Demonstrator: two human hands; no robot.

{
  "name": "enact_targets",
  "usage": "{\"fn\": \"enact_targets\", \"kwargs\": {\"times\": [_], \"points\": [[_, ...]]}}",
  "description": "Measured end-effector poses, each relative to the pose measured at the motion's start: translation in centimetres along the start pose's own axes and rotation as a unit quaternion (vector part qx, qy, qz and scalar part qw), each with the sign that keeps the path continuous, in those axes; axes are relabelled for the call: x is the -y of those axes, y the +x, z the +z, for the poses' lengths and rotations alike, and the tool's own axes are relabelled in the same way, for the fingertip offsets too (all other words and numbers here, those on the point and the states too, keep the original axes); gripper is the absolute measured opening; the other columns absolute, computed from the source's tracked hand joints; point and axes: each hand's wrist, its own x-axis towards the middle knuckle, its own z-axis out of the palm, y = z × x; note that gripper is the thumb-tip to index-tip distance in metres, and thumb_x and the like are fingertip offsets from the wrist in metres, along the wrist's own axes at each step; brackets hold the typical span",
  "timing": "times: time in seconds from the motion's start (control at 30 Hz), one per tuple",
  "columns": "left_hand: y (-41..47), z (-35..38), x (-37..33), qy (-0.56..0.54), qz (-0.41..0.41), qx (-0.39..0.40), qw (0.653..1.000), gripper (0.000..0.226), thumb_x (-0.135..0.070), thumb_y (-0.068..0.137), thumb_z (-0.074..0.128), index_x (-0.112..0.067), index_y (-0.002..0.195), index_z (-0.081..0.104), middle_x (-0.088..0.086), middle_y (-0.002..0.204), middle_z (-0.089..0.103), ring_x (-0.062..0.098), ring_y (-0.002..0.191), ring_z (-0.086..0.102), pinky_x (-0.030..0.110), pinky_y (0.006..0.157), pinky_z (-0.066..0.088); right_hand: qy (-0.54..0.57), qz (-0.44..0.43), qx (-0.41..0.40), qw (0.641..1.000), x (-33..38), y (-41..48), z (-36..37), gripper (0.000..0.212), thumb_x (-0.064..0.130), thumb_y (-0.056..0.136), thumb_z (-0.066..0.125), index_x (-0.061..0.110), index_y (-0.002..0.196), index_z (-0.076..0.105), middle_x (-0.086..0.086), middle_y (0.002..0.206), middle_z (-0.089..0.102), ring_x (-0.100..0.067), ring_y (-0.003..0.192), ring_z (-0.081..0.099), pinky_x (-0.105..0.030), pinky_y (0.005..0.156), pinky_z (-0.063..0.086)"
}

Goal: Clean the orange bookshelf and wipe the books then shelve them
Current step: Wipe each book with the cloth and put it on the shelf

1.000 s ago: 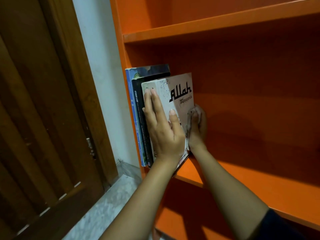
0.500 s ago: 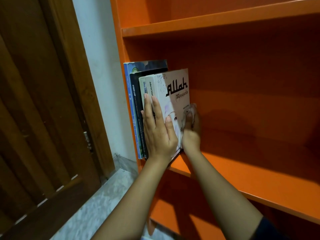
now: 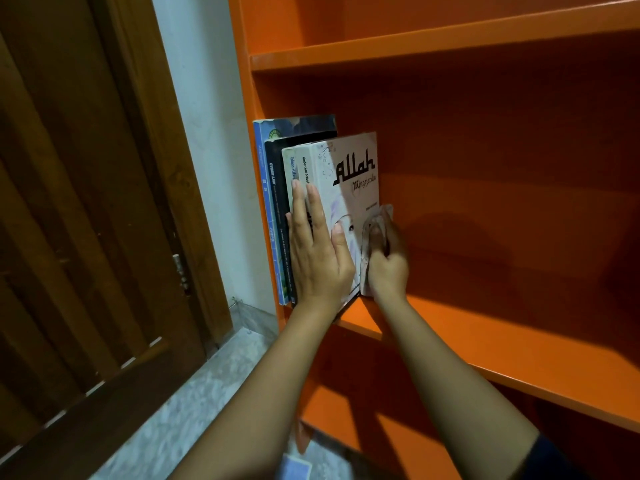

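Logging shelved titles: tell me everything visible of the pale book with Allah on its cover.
The Allah book is pale cream-pink with black lettering, smaller script beneath and a faint face drawing. It stands upright, rightmost in the row, on the orange shelf. The left hand lies flat on its spine, thumb on the cover; the right hand holds a cloth against the cover.

Dim, warm light from the left; the right hand [image 3: 388, 268] throws a soft shadow rightward across the orange bookshelf [image 3: 502, 344]. Straight edges bow near the borders; focus is sharp.

dark navy right sleeve [image 3: 551, 462]
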Motion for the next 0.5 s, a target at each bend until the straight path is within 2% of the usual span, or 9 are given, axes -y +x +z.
{"fn": "enact_targets", "kwargs": {"times": [0.07, 0.17, 0.3, 0.43, 0.5], "points": [[-0.1, -0.3, 0.0, 0.01, -0.006, 0.011, 1.0, 0.057, -0.013, 0.096, 0.037, -0.002, 0.145, 0.01, 0.014, 0.153, 0.007, 0.022, 0.144, 0.009, 0.054, 0.113, 0.026, -0.001, -0.01, -0.012, 1.0, 0.7, -0.3, -0.4, 0.034, 0.018, 0.098, 0.05, 0.013, 0.131, 0.055, -0.007, 0.142, 0.049, -0.021, 0.133, 0.043, -0.032, 0.109, 0.036], [-0.1, -0.8, -0.3, 0.03, -0.013, 0.027, 0.999, 0.058, -0.015, 0.096, 0.036, -0.004, 0.146, 0.009, 0.017, 0.154, 0.007, 0.017, 0.144, 0.006, 0.052, 0.113, 0.028, -0.011, -0.044, -0.03, 0.998, 1.8, -0.8, -1.0, 0.032, 0.008, 0.096, 0.051, 0.008, 0.127, 0.059, -0.012, 0.135, 0.055, -0.022, 0.126, 0.05, -0.012, 0.1, 0.037], [0.0, -1.5, -0.7, 0.047, -0.027, 0.055, 0.997, 0.059, -0.019, 0.097, 0.034, -0.008, 0.147, 0.006, 0.017, 0.155, 0.007, 0.012, 0.142, 0.003, 0.051, 0.111, 0.031, -0.016, -0.084, -0.019, 0.996, 3.5, -1.2, -1.3, 0.032, 0.009, 0.096, 0.051, 0.01, 0.127, 0.059, -0.005, 0.133, 0.057, -0.014, 0.124, 0.051, -0.015, 0.101, 0.039], [0.1, -2.3, -1.1, 0.065, -0.046, 0.091, 0.993, 0.061, -0.024, 0.096, 0.032, -0.009, 0.148, 0.003, 0.014, 0.157, 0.005, 0.015, 0.143, 0.008, 0.05, 0.106, 0.038, -0.02, -0.106, -0.009, 0.994, 5.1, -1.6, -1.5, 0.027, 0.008, 0.095, 0.053, 0.005, 0.12, 0.064, -0.005, 0.125, 0.062, -0.01, 0.117, 0.055, -0.009, 0.096, 0.039], [0.2, -3.0, -1.6, 0.073, -0.059, 0.112, 0.989, 0.064, -0.025, 0.096, 0.033, -0.009, 0.149, 0.001, 0.01, 0.158, 0.002, 0.011, 0.142, 0.005, 0.05, 0.107, 0.037, -0.034, -0.108, 0.001, 0.994, 5.5, -2.0, -1.8, 0.026, 0.01, 0.096, 0.053, 0.006, 0.118, 0.066, -0.005, 0.122, 0.065, -0.012, 0.114, 0.058, -0.007, 0.091, 0.04]]}}
